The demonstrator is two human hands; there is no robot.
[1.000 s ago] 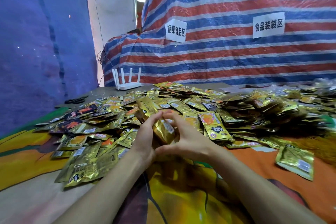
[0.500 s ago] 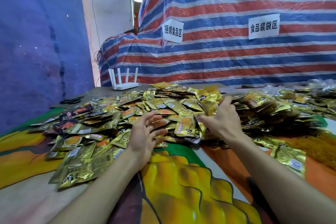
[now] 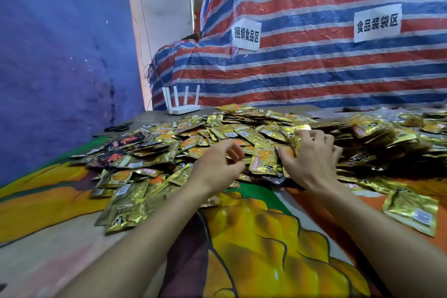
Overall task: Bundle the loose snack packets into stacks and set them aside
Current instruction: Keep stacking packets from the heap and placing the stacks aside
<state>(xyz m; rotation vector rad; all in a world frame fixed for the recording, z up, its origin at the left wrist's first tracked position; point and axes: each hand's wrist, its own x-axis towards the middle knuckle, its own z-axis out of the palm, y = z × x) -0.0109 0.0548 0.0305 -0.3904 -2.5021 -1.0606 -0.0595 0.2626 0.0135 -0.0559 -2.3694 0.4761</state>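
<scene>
Makeshift food-packing workshop (striped tarpaulin (image 3: 314, 75), zone signs (image 3: 377, 23), heaped snack packets (image 3: 242, 133))

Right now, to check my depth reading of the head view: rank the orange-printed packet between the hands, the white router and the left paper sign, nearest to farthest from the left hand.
From the left hand:
1. orange-printed packet, just to its right.
2. white router, far back, slightly left.
3. left paper sign, on the striped tarp beyond it.

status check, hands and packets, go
Left hand loosely curled, empty, over the snack packets. Right hand gripping a few in the pile. No bundled stack in view. Nothing in the way.
</scene>
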